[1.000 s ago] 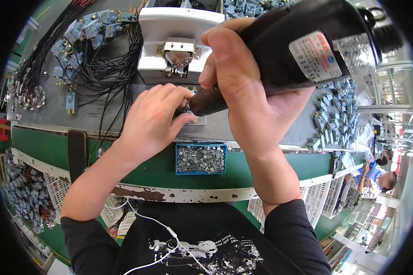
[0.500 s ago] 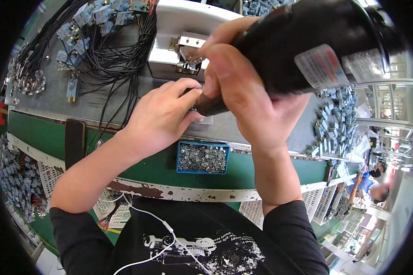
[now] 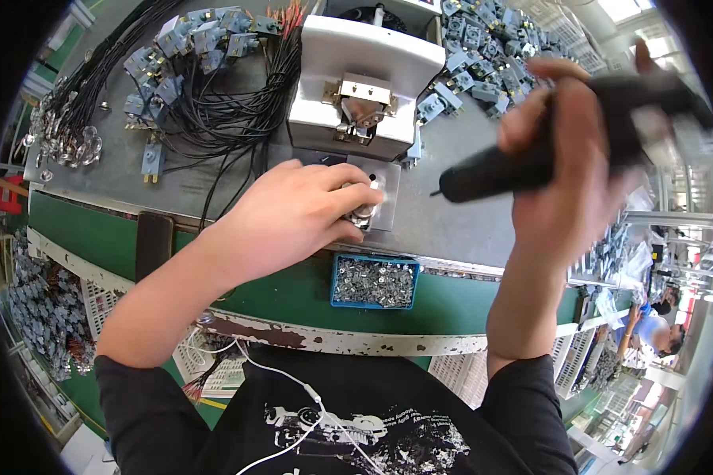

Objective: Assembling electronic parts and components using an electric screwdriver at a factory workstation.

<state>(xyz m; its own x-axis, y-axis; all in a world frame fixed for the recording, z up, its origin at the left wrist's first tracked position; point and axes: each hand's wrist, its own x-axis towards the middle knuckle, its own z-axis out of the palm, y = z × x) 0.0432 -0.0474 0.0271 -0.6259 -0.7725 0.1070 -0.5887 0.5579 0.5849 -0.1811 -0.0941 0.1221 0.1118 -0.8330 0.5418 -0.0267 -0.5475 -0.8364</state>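
Observation:
My right hand [image 3: 574,162], smeared by motion, grips a black electric screwdriver [image 3: 495,174]. The tool's thin bit points left, clear of the part at my left hand. My left hand [image 3: 297,206] has its fingers closed around a small shiny part [image 3: 362,214] on a flat metal plate [image 3: 386,202]; the fingers cover much of that part, so its kind is unclear. Just beyond the hand stands a white machine [image 3: 368,59] with a metal mechanism [image 3: 364,107] on its front.
A blue tray [image 3: 334,294] of small metal pieces sits at the bench's near edge. Black cables [image 3: 230,111] with grey plug-like parts [image 3: 150,158] lie at left. More grey parts [image 3: 483,63] are piled behind at right. A dark phone-like slab [image 3: 154,241] rests front left.
My right hand has swung right with the screwdriver, whose tip has come away from my left hand's part. My left hand still holds there. The view has shifted, showing more of the machine.

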